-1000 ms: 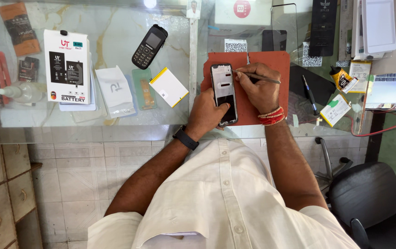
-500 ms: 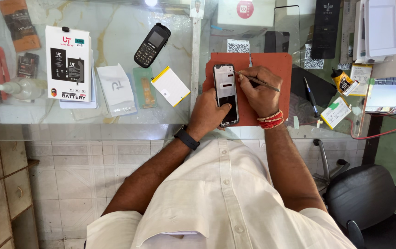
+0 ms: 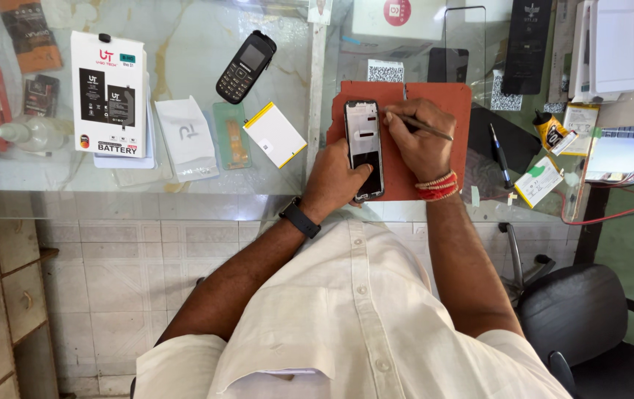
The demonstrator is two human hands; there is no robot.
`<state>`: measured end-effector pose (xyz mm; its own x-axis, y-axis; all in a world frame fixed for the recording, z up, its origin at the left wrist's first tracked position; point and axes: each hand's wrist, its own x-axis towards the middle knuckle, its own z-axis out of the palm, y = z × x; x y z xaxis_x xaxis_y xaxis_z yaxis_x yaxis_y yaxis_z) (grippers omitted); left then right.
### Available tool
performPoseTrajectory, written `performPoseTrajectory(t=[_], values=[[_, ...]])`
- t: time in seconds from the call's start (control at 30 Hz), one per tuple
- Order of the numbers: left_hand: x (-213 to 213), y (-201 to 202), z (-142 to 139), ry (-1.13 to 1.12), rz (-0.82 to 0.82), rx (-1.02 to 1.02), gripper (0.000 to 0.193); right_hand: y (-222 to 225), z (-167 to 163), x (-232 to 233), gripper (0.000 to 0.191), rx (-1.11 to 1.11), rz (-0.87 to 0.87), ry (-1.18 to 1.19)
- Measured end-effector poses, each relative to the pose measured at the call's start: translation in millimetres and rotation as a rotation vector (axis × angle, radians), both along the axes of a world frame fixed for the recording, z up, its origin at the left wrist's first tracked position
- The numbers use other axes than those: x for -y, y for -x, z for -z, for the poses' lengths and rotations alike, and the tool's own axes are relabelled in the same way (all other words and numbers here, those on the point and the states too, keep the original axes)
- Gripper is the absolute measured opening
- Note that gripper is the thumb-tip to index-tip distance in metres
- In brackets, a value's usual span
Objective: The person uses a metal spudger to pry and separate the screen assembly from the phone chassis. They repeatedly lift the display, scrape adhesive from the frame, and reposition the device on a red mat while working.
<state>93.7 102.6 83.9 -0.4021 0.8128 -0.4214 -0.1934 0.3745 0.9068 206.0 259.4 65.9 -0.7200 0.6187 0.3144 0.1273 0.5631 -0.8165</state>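
An opened smartphone (image 3: pixel 365 140) lies upright on a red work mat (image 3: pixel 450 103) on the glass counter. My left hand (image 3: pixel 335 177) grips the phone's lower left side, thumb across its lower part. My right hand (image 3: pixel 420 140) holds a thin metal tool (image 3: pixel 424 127) like a pen, its tip touching the phone's upper right edge. A black band sits on my left wrist, red bangles on my right.
Left of the mat lie a white-and-yellow battery (image 3: pixel 274 134), a green phone part (image 3: pixel 232 136), a white pouch (image 3: pixel 187 139), a battery box (image 3: pixel 108 94) and a black keypad phone (image 3: pixel 246 66). A pen (image 3: pixel 499 146) and small tube (image 3: pixel 552 131) lie right. An office chair (image 3: pixel 590 318) stands lower right.
My right hand has shifted slightly, with the tool tip staying at the phone's upper right edge. The left hand keeps its grip on the phone.
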Motion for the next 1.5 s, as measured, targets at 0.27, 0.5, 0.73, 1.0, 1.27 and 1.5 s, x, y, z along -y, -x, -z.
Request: performPoseTrajectory(t=[0.27, 0.5, 0.73, 1.0, 1.27, 1.5], values=[[0.2, -1.5, -1.2, 0.005, -0.007, 0.014, 0.028, -1.5, 2.7, -3.7, 0.005, -0.030, 0.009, 0.069], [-2.3, 0.0, -1.6, 0.018, -0.003, -0.018, 0.027, -0.7, 3.5, -7.4, 0.005, 0.010, 0.022, 0.176], [-1.0, -1.7, -1.3, -0.013, -0.022, -0.010, 0.027, -0.6, 5.9, -9.9, 0.005, -0.026, -0.008, 0.242], [-0.8, -3.0, 0.1, -0.001, -0.034, -0.075, 0.026, -3.3, -2.8, -8.8, 0.004, -0.004, -0.063, 0.142], [-0.4, -6.1, 2.3, -0.026, -0.068, -0.155, 0.025, -20.6, -1.0, 4.3, 0.006, -0.064, -0.055, 0.123], [-0.3, -4.6, 4.1, 0.014, -0.066, -0.084, 0.027, -12.9, 3.2, 1.8, 0.010, -0.031, -0.053, -0.063]])
